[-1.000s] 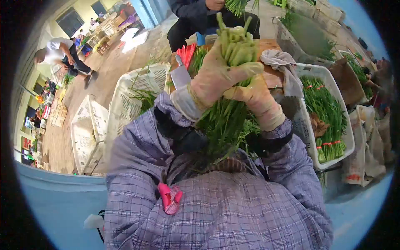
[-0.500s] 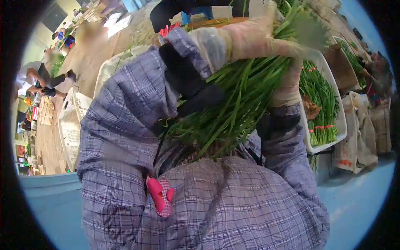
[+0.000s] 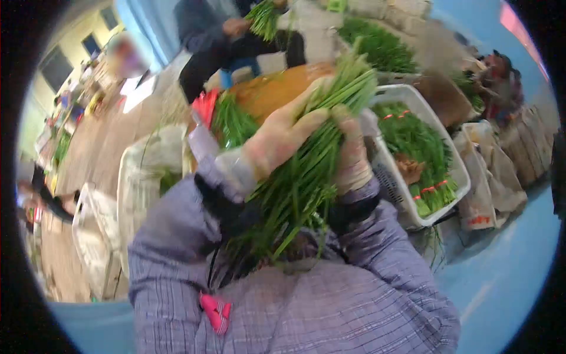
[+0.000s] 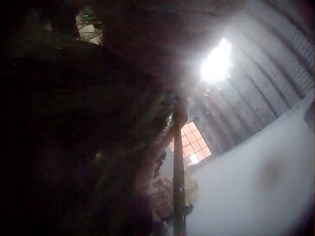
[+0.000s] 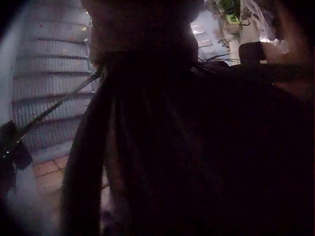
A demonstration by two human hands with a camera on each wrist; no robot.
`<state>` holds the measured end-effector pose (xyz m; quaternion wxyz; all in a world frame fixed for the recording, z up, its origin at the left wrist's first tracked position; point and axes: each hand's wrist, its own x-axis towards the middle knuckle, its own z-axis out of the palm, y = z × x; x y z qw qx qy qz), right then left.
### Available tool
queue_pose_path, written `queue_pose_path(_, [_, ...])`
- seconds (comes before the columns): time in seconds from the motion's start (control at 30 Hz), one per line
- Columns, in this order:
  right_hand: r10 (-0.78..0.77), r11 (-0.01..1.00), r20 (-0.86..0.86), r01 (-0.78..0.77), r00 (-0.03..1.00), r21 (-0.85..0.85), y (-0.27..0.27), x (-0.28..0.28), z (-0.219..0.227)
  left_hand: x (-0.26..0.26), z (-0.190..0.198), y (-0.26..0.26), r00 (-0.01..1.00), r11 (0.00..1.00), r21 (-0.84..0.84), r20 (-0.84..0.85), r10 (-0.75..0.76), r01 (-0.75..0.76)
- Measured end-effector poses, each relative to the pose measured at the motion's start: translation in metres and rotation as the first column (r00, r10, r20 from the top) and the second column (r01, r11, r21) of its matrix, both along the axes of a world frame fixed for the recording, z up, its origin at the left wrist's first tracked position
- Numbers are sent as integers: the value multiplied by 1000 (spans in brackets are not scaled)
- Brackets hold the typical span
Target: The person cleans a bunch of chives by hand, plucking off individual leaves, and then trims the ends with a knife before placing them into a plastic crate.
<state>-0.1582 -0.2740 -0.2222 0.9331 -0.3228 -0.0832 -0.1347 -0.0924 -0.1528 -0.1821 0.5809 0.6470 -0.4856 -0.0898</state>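
Observation:
A thick bunch of long green chives (image 3: 303,171) is held up in front of the chest, cut ends up and away, leaf tips hanging toward the body. My gloved left hand (image 3: 280,137) grips it from the left, the thumb lying across the stalks. From the right, my gloved right hand (image 3: 352,150) holds the same bunch. The hidden fingers are behind the leaves. Dark blades of the chives (image 5: 86,162) fill much of the right wrist view, while a single stalk (image 4: 178,191) crosses the mostly dark left wrist view.
Ahead stands a wooden table (image 3: 265,91) with loose chives (image 3: 231,121) and red strips (image 3: 205,108). A white crate (image 3: 457,159) of banded bunches is at right, another crate (image 3: 132,194) at left. Across the table sits a person (image 3: 218,44) holding greens.
The bunch swung out to the right, then came back toward the middle, both hands keeping hold. Its stalk ends now lean up and right. The head view has shifted too.

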Motion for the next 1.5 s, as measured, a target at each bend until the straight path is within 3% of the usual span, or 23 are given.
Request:
queue_pose_path(0.07, [23,999,-10,-23,1000,27,-3,-2,1,-5,-3,0,992,1000,-18,-129,12,-15])
queue_pose_path(0.13, [-147,988,115,151,982,-23,3,-3,9,-1,-11,0,990,994,-101,-142,22,-37])
queue_pose_path(0.17, [-113,993,40,114,993,-26,3,-11,16,-5,-9,-1,992,993,-115,-119,-32,18])
queue_pose_path(0.2, [-73,997,-41,72,997,-15,3,-17,22,-8,-3,1,998,997,-62,-39,45,-47])
queue_pose_path(0.37, [10,989,13,-8,1000,-146,-12,-8,-3,-16,-12,6,919,966,6,308,245,-259])
queue_pose_path(0.5, [4,977,8,-2,1000,-214,-16,-15,3,-21,-15,8,911,983,-50,371,181,-175])
queue_pose_path(0.57, [-35,983,-39,28,999,-184,-11,-17,3,-25,-5,8,920,976,36,344,189,-214])
queue_pose_path(0.6, [-102,971,13,103,995,-215,-9,-18,4,-30,-3,12,928,962,120,314,198,-246])
queue_pose_path(0.63, [-73,986,-73,61,995,-157,-8,-23,6,-32,-5,11,951,961,113,214,223,-251])
queue_pose_path(0.73, [-79,997,19,79,997,-15,-1,-24,8,-38,-14,2,966,965,60,44,253,-256])
queue_pose_path(0.8, [-91,996,-54,91,994,-1,-4,-22,4,-42,-19,-5,883,965,-203,-467,56,-168])
queue_pose_path(0.93, [-37,997,-49,33,998,-75,-13,-19,-8,-34,-12,-3,796,953,-258,-604,-30,-159])
queue_pose_path(1.0, [-5,991,-53,-2,999,-130,-11,-17,-8,-25,2,1,879,938,-265,-470,77,-223])
queue_pose_path(1.07, [-86,977,-52,74,995,-202,-7,-15,-7,-22,17,0,844,923,-272,-528,92,-271])
queue_pose_path(1.13, [-99,976,-21,93,995,-195,-1,-10,-3,-22,22,-8,849,859,-491,-507,-147,-145])
queue_pose_path(1.17, [-123,975,8,122,992,-186,1,-7,-1,-17,13,-16,950,902,-417,-311,-23,-115])
queue_pose_path(1.2, [-119,976,4,118,993,-185,0,-2,-4,-20,6,-20,949,902,-414,-316,-19,-120])
queue_pose_path(1.27, [-178,937,84,195,981,-290,-6,9,-8,-25,-4,-24,978,955,-274,138,157,-115])
queue_pose_path(1.3, [-140,920,41,145,989,-365,-9,9,-4,-13,-7,-24,982,985,-166,174,78,-49])
queue_pose_path(1.33, [-139,919,38,144,990,-366,-11,6,0,-9,-11,-21,982,985,-167,171,79,-50])
queue_pose_path(1.4, [35,887,134,31,990,-461,-17,-3,5,-8,-10,-18,940,986,-169,338,53,5])
queue_pose_path(1.43, [147,887,85,-93,986,-452,-23,-3,2,-9,-11,-17,940,985,-171,337,54,5])
queue_pose_path(1.5, [207,864,74,-147,976,-481,-28,-5,9,-11,-15,-13,959,985,-168,284,16,33])
